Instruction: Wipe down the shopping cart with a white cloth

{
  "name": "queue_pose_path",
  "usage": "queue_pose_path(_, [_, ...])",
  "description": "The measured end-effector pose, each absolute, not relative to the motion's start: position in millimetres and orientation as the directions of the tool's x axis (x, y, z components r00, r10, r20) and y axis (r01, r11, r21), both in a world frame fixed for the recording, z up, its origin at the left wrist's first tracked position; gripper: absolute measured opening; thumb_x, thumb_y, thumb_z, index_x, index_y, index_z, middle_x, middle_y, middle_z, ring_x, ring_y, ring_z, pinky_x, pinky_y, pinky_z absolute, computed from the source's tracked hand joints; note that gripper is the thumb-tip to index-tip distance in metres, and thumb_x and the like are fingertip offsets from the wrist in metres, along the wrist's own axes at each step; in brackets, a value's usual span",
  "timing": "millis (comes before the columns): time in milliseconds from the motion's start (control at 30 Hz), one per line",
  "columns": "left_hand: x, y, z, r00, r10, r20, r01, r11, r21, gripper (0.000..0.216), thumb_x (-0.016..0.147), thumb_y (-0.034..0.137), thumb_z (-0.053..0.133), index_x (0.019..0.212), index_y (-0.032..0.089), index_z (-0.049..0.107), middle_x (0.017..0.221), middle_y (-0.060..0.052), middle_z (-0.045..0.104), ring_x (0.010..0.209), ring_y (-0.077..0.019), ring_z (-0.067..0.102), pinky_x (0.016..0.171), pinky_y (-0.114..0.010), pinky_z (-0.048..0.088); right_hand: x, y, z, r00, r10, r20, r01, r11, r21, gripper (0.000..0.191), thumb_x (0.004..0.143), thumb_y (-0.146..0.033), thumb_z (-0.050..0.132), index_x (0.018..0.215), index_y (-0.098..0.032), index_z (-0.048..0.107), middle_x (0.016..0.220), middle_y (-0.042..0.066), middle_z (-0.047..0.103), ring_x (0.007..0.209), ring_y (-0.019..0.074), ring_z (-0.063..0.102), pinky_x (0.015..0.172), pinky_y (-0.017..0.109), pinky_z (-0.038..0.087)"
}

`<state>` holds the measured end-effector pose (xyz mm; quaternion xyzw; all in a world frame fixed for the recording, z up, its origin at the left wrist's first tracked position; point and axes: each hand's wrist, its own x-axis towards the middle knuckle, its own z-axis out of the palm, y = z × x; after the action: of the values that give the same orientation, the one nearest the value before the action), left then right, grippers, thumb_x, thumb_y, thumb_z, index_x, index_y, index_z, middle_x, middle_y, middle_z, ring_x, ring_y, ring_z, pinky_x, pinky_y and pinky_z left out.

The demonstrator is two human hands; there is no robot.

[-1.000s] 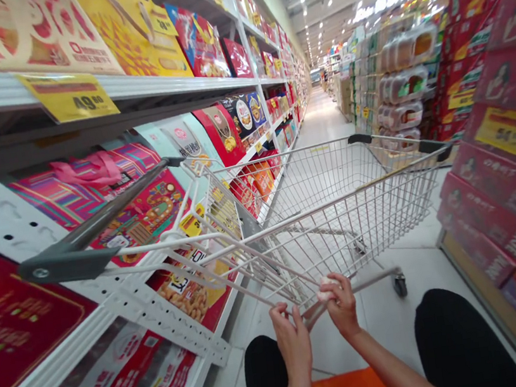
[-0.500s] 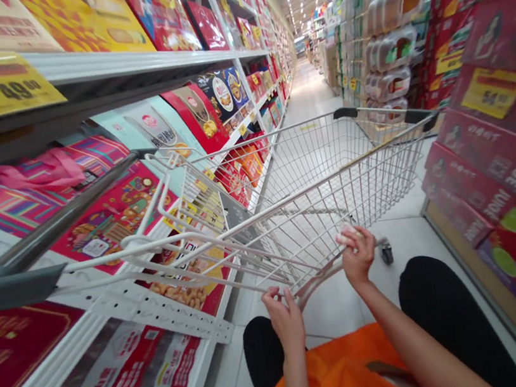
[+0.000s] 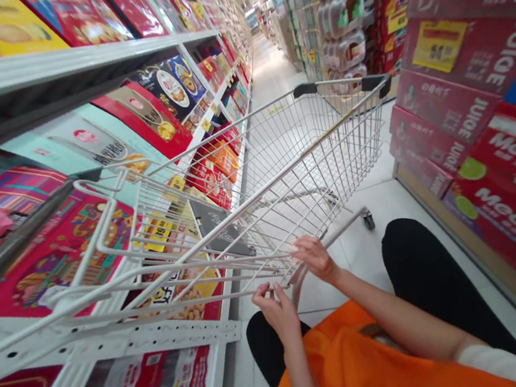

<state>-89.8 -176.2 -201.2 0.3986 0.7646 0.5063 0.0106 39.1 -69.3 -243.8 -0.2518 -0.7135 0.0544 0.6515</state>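
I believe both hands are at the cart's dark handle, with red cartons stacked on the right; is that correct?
Not quite: the left hand and right hand are low at the wire side of the cart, away from its dark handle, as the head view shows. Red cartons are stacked on the right.

1. Shopping cart (image 3: 284, 175) was pale wire, with dark handle bar (image 3: 19, 238), black far-corner caps (image 3: 305, 90).
2. Stood upright on tiled floor (image 3: 356, 256), slanted, handle end beside shelves (image 3: 76, 60).
3. Grey panel (image 3: 220, 225) sat near handle end; dark caster (image 3: 368, 221) showed underneath.
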Motion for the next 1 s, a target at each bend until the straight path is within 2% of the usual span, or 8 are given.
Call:
queue_pose_path(167, [-88.1, -174.0, -202.7, -0.693, 0.608, 0.389, 0.591, 0.169, 0.789, 0.024, 0.088, 0.042, 0.053, 0.094, 0.022, 0.042, 0.104, -0.009, 0.056, 0.098, -0.022, 0.062, 0.08, -0.041, 0.057, 81.2, -27.9, -265.2, 0.384, 0.615, 0.689, 0.415, 0.552, -0.724, 0.027, 0.09, -0.007, 0.048, 0.091, -0.02, 0.072, 0.106, 0.009, 0.064, 0.107, 0.0179, 0.059, 0.095, 0.032, 0.054])
queue_pose_path(300, [-85.2, -171.0, -201.5, -0.713, 0.577, 0.398, 0.587, 0.181, 0.789, 0.023, 0.087, 0.04, 0.054, 0.095, 0.022, 0.042, 0.103, -0.008, 0.054, 0.097, -0.0221, 0.06, 0.083, -0.044, 0.056, 67.7, -37.0, -260.7, 0.514, 0.605, 0.608, 0.407, 0.452, -0.794, 0.036, 0.085, 0.0, 0.041, 0.1, -0.017, 0.07, 0.11, 0.01, 0.058, 0.109, 0.0179, 0.058, 0.095, 0.032, 0.054])
queue_pose_path(400, [-84.2, -170.7, -200.0, -0.712, 0.576, 0.402, 0.591, 0.183, 0.785, 0.023, 0.088, 0.04, 0.054, 0.095, 0.022, 0.042, 0.101, -0.009, 0.054, 0.096, -0.0223, 0.059, 0.081, -0.043, 0.057, 41.0, -64.1, -235.9, 0.419, 0.68, 0.602, 0.356, 0.486, -0.798, 0.035, 0.084, 0.0, 0.044, 0.096, -0.02, 0.071, 0.109, 0.008, 0.06, 0.105, 0.0173, 0.061, 0.089, 0.033, 0.058])
queue_pose_path(467, [-84.6, -171.4, -200.1, -0.706, 0.584, 0.401, 0.594, 0.179, 0.784, 0.023, 0.087, 0.04, 0.055, 0.095, 0.022, 0.042, 0.101, -0.008, 0.054, 0.095, -0.0221, 0.06, 0.08, -0.041, 0.057, 26.7, -79.7, -213.6, 0.274, 0.684, 0.676, 0.286, 0.613, -0.737, 0.033, 0.086, -0.003, 0.048, 0.097, -0.023, 0.071, 0.112, 0.008, 0.061, 0.109, 0.018, 0.061, 0.091, 0.037, 0.058])
queue_pose_path(600, [-86.1, -172.8, -202.8, -0.697, 0.6, 0.392, 0.589, 0.169, 0.79, 0.024, 0.088, 0.041, 0.054, 0.096, 0.022, 0.042, 0.103, -0.009, 0.054, 0.098, -0.0219, 0.06, 0.08, -0.041, 0.057, 16.1, -83.7, -190.7, 0.006, 0.478, 0.878, 0.212, 0.858, -0.468, 0.028, 0.088, -0.009, 0.055, 0.103, -0.026, 0.072, 0.114, 0.007, 0.065, 0.118, 0.0203, 0.058, 0.1, 0.042, 0.055])
queue_pose_path(667, [-86.7, -173.2, -203.9, -0.697, 0.603, 0.388, 0.584, 0.163, 0.795, 0.025, 0.088, 0.042, 0.054, 0.096, 0.022, 0.042, 0.104, -0.009, 0.053, 0.1, -0.022, 0.06, 0.081, -0.042, 0.057, 18.8, -76.4, -202.9, -0.051, 0.449, 0.892, 0.219, 0.877, -0.428, 0.026, 0.09, -0.011, 0.054, 0.102, -0.026, 0.072, 0.113, 0.007, 0.067, 0.117, 0.0198, 0.058, 0.101, 0.043, 0.054])
queue_pose_path(867, [-87.6, -173.4, -204.8, -0.68, 0.619, 0.392, 0.584, 0.134, 0.801, 0.024, 0.088, 0.041, 0.054, 0.096, 0.022, 0.042, 0.105, -0.009, 0.054, 0.1, -0.021, 0.06, 0.081, -0.04, 0.057, 44.7, -73.4, -276.6, 0.046, 0.602, 0.797, 0.262, 0.762, -0.592, 0.02, 0.088, -0.011, 0.056, 0.081, -0.022, 0.071, 0.093, 0.006, 0.069, 0.096, 0.0184, 0.061, 0.084, 0.039, 0.057])
queue_pose_path(1000, [-85.9, -172.4, -206.6, -0.692, 0.607, 0.392, 0.584, 0.151, 0.798, 0.024, 0.088, 0.04, 0.054, 0.097, 0.021, 0.042, 0.105, -0.009, 0.053, 0.099, -0.0215, 0.059, 0.085, -0.044, 0.056, 48.2, -82.2, -256.2, 0.097, 0.615, 0.782, 0.256, 0.744, -0.617, 0.025, 0.086, -0.008, 0.053, 0.086, -0.023, 0.073, 0.099, 0.006, 0.067, 0.1, 0.0198, 0.061, 0.085, 0.041, 0.058])
